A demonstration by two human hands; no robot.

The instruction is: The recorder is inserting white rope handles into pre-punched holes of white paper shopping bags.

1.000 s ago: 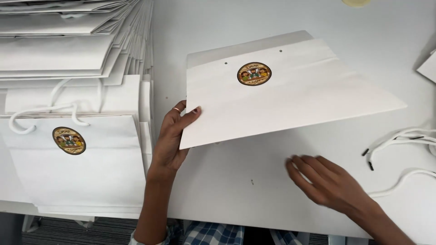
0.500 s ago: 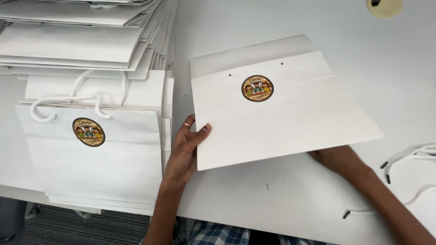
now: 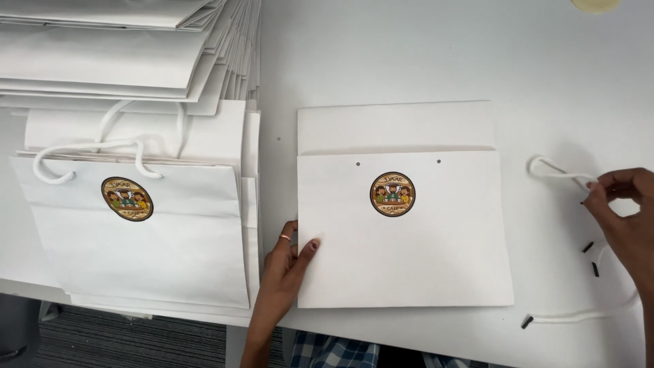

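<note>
the right hand (image 3: 623,218) is partly cut off by the frame's edge, its grip pinched shut on a white cord (image 3: 555,170). the left hand (image 3: 289,262) has its thumb pressed on the left edge of the flat white paper bag (image 3: 402,252), fingers hidden beneath. the bag lies mid-counter (image 3: 409,61), between both hands. finished bags with handles (image 3: 136,238) are stacked left; another loose cord (image 3: 579,315) lies right.
</note>
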